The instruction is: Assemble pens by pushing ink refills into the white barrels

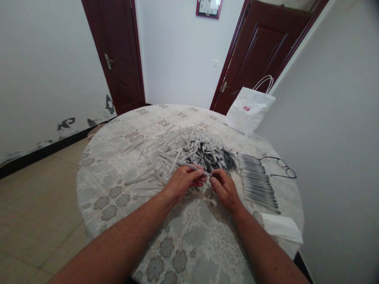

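Observation:
My left hand (184, 180) is closed around a thin white pen barrel (193, 167) that points right and toward me. My right hand (224, 186) pinches the barrel's right end, where a small tip shows between the fingertips. Both hands hover over the round table (118, 189), just in front of a big heap of white pen tubes (166, 152) and dark pen refills (211, 156). A row of assembled pens (259, 183) lies side by side to the right of my right hand.
A pair of glasses (282, 165) lies at the table's right edge near the wall. A white paper bag (250, 110) stands at the back right. A folded white paper (281, 228) sits at the near right. Two dark doors stand behind.

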A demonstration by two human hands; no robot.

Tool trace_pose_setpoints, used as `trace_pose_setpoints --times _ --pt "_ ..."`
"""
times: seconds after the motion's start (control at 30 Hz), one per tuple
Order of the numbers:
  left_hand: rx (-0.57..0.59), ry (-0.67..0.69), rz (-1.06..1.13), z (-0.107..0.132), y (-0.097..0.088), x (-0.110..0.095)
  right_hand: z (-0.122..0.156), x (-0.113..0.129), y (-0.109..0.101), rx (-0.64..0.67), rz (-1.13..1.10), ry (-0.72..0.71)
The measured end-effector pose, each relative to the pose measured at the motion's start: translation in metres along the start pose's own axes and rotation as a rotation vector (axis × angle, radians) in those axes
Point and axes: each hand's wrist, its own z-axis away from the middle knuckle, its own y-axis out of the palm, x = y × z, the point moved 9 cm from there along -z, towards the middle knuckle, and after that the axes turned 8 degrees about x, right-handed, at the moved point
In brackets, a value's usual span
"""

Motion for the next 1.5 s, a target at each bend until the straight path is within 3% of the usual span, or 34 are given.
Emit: trace_pose_setpoints --times 0.4,0.67,0.87,0.97,1.13,1.23,1.37,1.5 --pt "0.002 -0.021 -0.015 0.001 0.002 -0.001 -0.001 0.008 0.004 0.067 0.046 -0.004" --pt "0.0 -0.018 -0.015 0.002 0.003 -0.001 -0.001 0.008 0.0 0.043 0.07 -0.005" --pt "0.016 -0.016 -0.036 0.0 0.003 0.002 -0.001 0.003 0.002 0.085 -0.011 0.032" --pt "0.016 0.011 -0.096 0.001 0.003 -0.001 -0.002 0.001 0.001 0.089 -0.064 0.04" --pt "0.094 0.073 -0.392 0.002 0.015 -0.012 -0.003 0.014 -0.004 0.105 0.011 -0.035" --pt "0.098 0.091 -0.558 0.002 0.017 -0.013 -0.003 0.011 -0.025 -0.001 -0.035 -0.002" --pt "0.02 0.172 -0.821 0.001 0.013 -0.019 0.001 -0.005 -0.067 -0.307 -0.109 0.066" --pt "0.058 0.226 -1.089 -0.001 0.024 -0.022 0.001 -0.015 -0.084 -0.439 -0.14 0.078"
